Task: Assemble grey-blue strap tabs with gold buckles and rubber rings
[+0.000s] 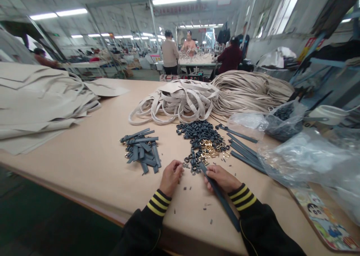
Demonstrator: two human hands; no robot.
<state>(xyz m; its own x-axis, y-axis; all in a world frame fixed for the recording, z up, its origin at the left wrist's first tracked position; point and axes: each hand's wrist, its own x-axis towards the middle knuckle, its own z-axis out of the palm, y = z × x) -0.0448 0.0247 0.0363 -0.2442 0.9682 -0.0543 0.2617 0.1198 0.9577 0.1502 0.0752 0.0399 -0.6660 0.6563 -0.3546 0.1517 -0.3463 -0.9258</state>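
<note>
In my right hand (221, 177) is a long dark blue-grey strap (225, 205), gripped near its upper end, its tail running down toward my sleeve. My left hand (171, 177) is closed, fingertips pinched together beside the pile's lower edge; whatever they hold is too small to make out. Just beyond both hands lies a heap of small dark loops (201, 132), with gold buckles (210, 149) among them. Left of it is a pile of short dark straps (143, 151) with metal fittings. Several long dark straps (244, 152) lie to the right.
Beige sheets (36, 102) are stacked at left. Looped pale strips (180, 100) and a bundle of long strips (250, 91) lie at the back. Plastic bags (306, 158), a white bucket (327, 115) and a patterned board (323, 218) crowd the right. People work at a table beyond.
</note>
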